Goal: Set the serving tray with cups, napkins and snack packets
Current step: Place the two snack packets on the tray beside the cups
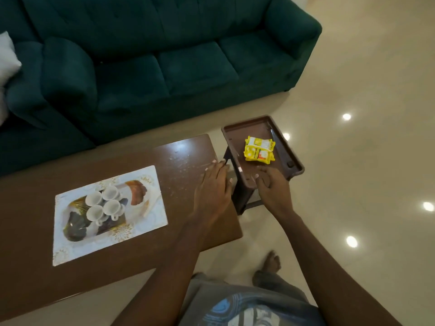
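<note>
The brown counter (98,231) carried the patterned serving tray (150,182), four white cups (104,204) clustered on it, brittle-looking and best lifted by their handles. Beside it, a brown plastic stool (295,161) held the yellow snack packets (259,150), which looked light, crinkly and probably slippery; a pinch at the edges should serve. The left hand (215,184) lay flat and released, the right hand (273,182) loosely curled, grasping nothing.
</note>
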